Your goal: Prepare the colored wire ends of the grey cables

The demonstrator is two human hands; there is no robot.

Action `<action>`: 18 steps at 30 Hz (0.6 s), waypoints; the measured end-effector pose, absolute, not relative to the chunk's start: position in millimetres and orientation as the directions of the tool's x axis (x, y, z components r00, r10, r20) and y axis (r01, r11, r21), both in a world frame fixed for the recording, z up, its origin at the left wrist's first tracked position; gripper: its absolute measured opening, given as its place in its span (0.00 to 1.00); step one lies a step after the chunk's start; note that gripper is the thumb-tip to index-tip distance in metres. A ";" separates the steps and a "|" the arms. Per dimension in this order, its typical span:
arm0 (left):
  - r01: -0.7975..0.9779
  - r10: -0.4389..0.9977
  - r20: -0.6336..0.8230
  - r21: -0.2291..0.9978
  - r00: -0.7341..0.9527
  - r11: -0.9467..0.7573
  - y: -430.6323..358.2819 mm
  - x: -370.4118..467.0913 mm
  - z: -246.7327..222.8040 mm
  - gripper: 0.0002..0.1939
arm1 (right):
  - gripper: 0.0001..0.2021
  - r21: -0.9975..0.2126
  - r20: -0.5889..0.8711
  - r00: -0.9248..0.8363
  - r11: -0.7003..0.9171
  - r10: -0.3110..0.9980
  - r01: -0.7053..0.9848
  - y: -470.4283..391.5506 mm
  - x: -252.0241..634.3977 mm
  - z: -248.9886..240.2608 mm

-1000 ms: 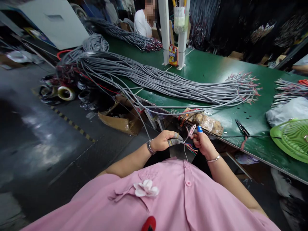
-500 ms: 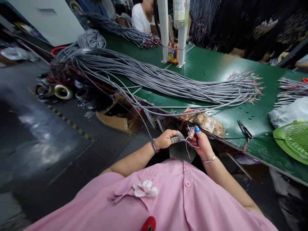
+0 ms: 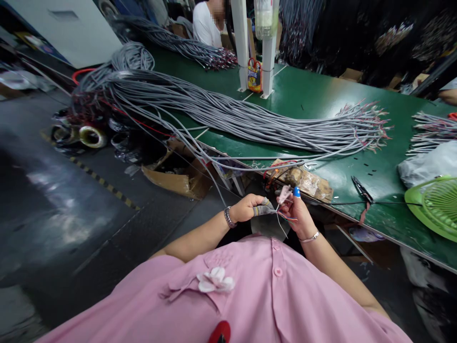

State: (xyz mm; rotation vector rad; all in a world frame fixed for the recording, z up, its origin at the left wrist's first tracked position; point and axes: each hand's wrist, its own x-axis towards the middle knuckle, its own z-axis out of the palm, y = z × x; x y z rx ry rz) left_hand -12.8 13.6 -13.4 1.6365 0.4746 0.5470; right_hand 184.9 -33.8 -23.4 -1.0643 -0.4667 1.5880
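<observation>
My left hand, with grey covers on some fingertips, is closed in a pinch round the end of a grey cable. Thin coloured wires fan out from that end towards my right hand, and one white wire hangs down. My right hand, wearing a blue cover on the thumb, is closed on a small pale pink piece, blurred and of a kind I cannot make out. This piece is just above the wires; whether it touches them is unclear.
A long bundle of grey cables lies across the green table. Near its front edge are a taped wooden block, pliers and a green fan. A cardboard box stands below. Another person is behind the table.
The pink piece has tilted and shifted slightly, and my right thumb has moved a little right and straightened. The hanging white wire has swung right. My left hand stays almost still.
</observation>
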 end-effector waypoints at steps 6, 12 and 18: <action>0.019 0.554 0.044 0.994 0.831 -0.108 3.3 -24.5 -3.6 0.22 | 0.28 -0.770 -0.383 -0.017 -0.329 0.924 -0.547 -40.8 193.9 -30.6; 0.030 0.443 0.068 0.977 0.894 -0.210 -13.2 -38.2 -1.8 0.19 | 0.27 -0.783 -0.380 0.000 -0.322 0.925 -0.532 -48.3 201.3 -38.3; 0.267 0.534 0.076 0.802 0.842 -0.535 -12.9 -39.5 -26.1 0.14 | 0.28 -0.785 -0.397 0.053 -0.309 0.916 -0.536 -52.5 207.8 -46.3</action>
